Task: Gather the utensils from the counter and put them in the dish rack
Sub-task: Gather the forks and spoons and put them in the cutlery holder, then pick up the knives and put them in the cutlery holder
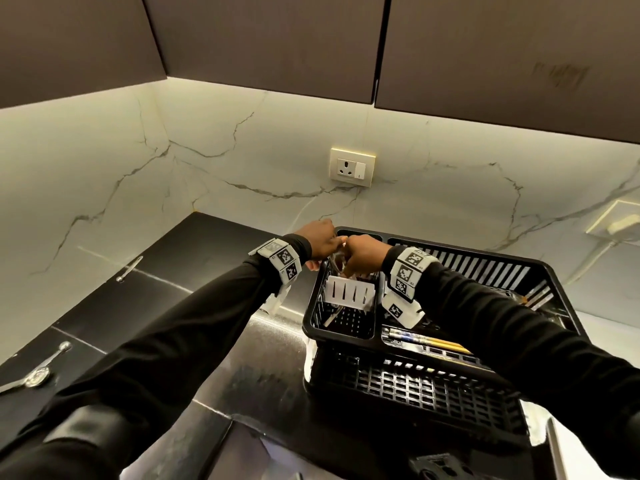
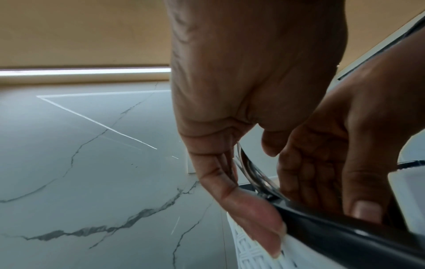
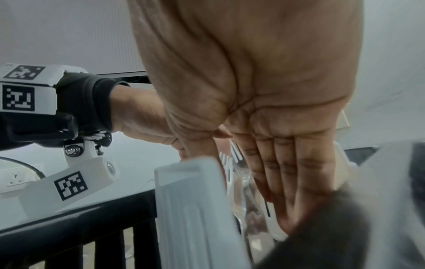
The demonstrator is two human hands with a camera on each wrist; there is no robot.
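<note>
Both my hands over the black dish rack (image 1: 446, 386) cutlery compartment, left hand (image 1: 320, 239) gripping metal forks (image 2: 255, 174), right hand (image 1: 363, 252) flat-fingered against them, two spoons (image 1: 38, 370) on the counter (image 1: 194, 251).

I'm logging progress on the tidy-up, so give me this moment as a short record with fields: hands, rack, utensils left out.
left hand: at the rack's far left corner, holding a bunch of metal utensils
right hand: fingers straight, reaching down into the same compartment
dish rack: black, on the counter; white slotted insert in its left compartment
left on counter: spoon near the wall; two utensils at the near left
</note>
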